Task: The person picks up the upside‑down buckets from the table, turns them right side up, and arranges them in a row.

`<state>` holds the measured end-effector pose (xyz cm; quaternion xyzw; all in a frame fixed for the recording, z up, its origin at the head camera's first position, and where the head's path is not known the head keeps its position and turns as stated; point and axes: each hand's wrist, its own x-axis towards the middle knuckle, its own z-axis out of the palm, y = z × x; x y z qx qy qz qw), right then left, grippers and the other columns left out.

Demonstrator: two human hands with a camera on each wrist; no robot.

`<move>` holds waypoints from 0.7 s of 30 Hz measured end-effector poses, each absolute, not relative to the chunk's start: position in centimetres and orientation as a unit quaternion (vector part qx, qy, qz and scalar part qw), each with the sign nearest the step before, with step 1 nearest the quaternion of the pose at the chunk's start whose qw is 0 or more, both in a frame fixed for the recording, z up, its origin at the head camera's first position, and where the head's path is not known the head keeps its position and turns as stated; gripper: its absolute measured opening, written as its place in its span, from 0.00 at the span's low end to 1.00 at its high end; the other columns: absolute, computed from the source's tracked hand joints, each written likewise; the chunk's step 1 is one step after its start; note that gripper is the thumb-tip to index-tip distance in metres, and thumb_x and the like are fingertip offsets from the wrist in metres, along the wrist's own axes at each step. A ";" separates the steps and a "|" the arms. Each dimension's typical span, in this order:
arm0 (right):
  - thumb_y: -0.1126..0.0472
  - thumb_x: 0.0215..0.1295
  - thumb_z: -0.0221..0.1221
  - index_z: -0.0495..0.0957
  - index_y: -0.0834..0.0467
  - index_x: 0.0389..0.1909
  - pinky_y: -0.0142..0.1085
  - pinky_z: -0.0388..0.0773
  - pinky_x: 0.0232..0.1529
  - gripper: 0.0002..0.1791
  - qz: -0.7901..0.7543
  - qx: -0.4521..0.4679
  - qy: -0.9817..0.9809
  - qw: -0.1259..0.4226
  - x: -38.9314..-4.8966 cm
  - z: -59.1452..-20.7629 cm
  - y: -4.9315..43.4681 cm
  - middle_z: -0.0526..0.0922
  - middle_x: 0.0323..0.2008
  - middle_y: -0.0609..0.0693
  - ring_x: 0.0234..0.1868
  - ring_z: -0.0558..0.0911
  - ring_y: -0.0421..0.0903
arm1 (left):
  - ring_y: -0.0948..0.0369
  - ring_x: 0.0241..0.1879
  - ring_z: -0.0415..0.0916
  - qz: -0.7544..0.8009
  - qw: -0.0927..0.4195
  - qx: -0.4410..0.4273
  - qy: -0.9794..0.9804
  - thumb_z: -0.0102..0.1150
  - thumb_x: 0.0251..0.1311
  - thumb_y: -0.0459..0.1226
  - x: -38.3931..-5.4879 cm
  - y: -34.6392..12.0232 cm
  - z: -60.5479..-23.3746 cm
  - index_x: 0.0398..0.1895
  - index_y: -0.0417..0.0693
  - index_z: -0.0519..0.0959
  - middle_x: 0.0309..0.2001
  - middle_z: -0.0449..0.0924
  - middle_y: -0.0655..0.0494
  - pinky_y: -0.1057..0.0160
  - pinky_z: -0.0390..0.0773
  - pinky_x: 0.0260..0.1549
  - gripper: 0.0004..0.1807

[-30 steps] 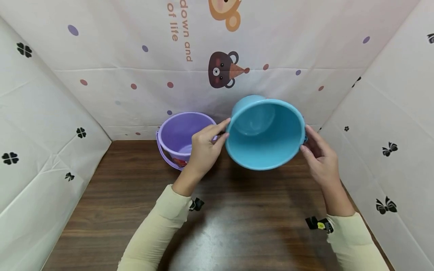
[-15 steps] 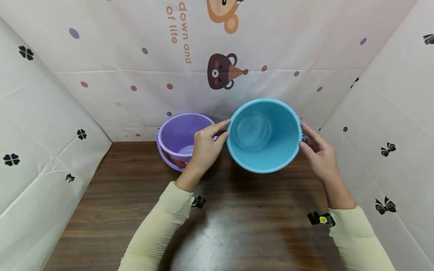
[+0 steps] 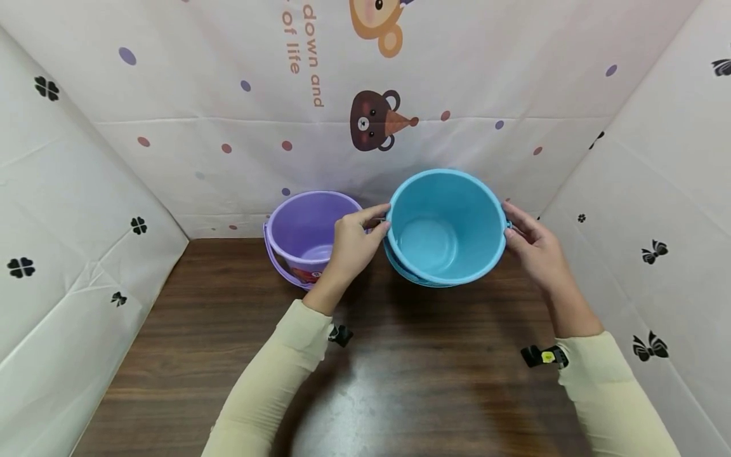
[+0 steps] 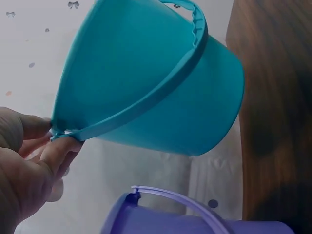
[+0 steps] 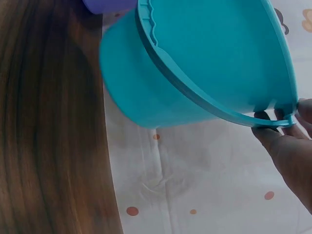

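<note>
A blue plastic bucket (image 3: 451, 209) is held between both hands above the back of the table, its mouth tilted toward the head camera. My left hand (image 3: 355, 244) pinches its left rim by the handle joint. On the opposite side my right hand (image 3: 537, 247) grips the rim at the other joint. The wrist views show the bucket's handle (image 4: 156, 95) hanging down across its outer wall, and its base stands off the wood. Just left of it a purple bucket (image 3: 297, 222) rests upright on the table, partly hidden behind the left hand.
The dark wooden table (image 3: 411, 381) stretches toward the front. A printed white sheet (image 3: 228, 101) hangs directly behind the buckets, and white patterned sheets enclose the left (image 3: 68, 228) and right (image 3: 639, 209) sides. The purple bucket's handle (image 3: 280, 266) droops at its front left.
The blue bucket has tipped from lying nearly sideways toward upright, its base swinging down. Both hands keep their hold on the rim. The purple bucket stays in place.
</note>
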<state>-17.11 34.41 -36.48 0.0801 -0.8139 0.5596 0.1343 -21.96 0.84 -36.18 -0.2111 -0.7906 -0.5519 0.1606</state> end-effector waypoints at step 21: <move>0.56 0.81 0.50 0.61 0.64 0.78 0.23 0.83 0.47 0.30 0.599 0.044 -0.799 0.027 -20.0 -36.8 35.2 0.64 0.74 0.69 0.55 0.81 0.31 | 0.57 0.48 0.88 -0.538 0.115 -0.126 -0.826 0.64 0.68 0.35 -23.6 2.4 -37.4 0.54 0.42 0.87 0.47 0.90 0.47 0.64 0.88 0.43 0.14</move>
